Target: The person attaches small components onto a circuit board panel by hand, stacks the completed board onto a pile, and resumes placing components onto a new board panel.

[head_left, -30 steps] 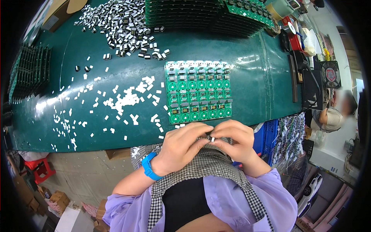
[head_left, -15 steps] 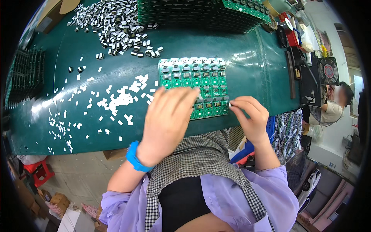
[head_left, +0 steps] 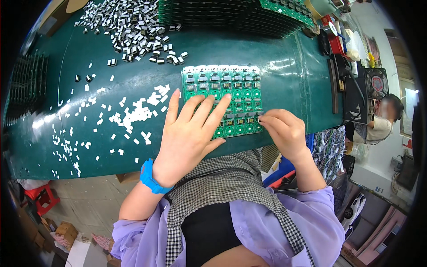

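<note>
A panel of green circuit boards (head_left: 240, 94) lies on the table in front of me, with rows of small digit displays, round outlines and grey parts on it. My left hand (head_left: 189, 135), a blue watch (head_left: 151, 178) on its wrist, is spread open over the panel's left and lower part, covering some of the boards. At the lower right edge of the panel, my right hand (head_left: 287, 133) pinches a small white piece (head_left: 259, 119) between thumb and forefinger. Many small white pieces (head_left: 133, 116) lie scattered left of the panel.
Beyond these lies a heap of black-and-white block parts (head_left: 138, 31). Stacked green circuit boards (head_left: 204, 15) stand at the back, with another stack (head_left: 27, 86) at far left. A black fan (head_left: 377, 83) is at the right, where another person (head_left: 384, 120) sits.
My left hand has shifted left, and its fingers have spread apart over the panel. My right hand has moved slightly left, bringing the small white piece over the panel's edge.
</note>
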